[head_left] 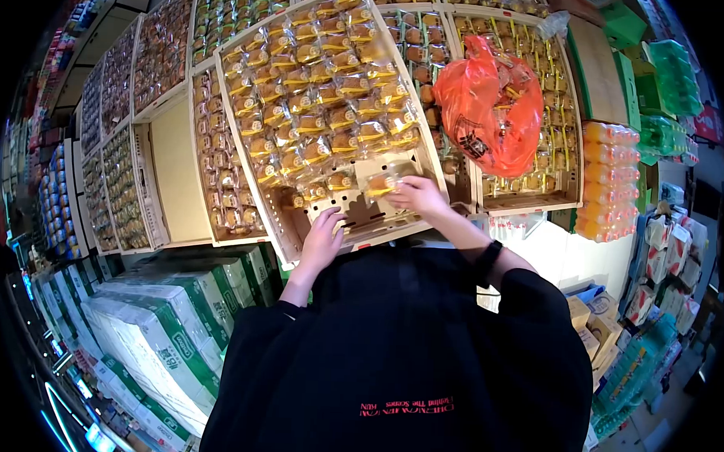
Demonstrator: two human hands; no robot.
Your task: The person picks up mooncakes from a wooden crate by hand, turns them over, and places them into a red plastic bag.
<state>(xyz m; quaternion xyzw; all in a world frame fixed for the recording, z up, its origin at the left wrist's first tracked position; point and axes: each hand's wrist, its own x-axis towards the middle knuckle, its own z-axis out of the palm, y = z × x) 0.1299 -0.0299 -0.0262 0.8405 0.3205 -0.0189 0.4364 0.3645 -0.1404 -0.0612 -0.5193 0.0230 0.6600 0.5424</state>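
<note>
A tilted wooden crate (pixel 423 139) in front of me holds rows of small brown pastries in clear wrappers with yellow bands. My right hand (pixel 419 198) is closed on one wrapped pastry (pixel 382 184), held over the bare part of the crate floor near its front right. To its left, my left hand (pixel 323 239) hangs over the front of the crate, fingers apart and nothing in them. Its fingertips are close to a few wrapped pastries (pixel 303 198) in the front left corner.
A red plastic bag (pixel 493 111) lies on the crate to the right. More crates of wrapped pastries (pixel 162 68) stand at the left, around a bare-bottomed crate (pixel 176 172). Packs of orange bottles (pixel 609 179) are stacked at right, green-and-white cartons (pixel 163 323) at lower left.
</note>
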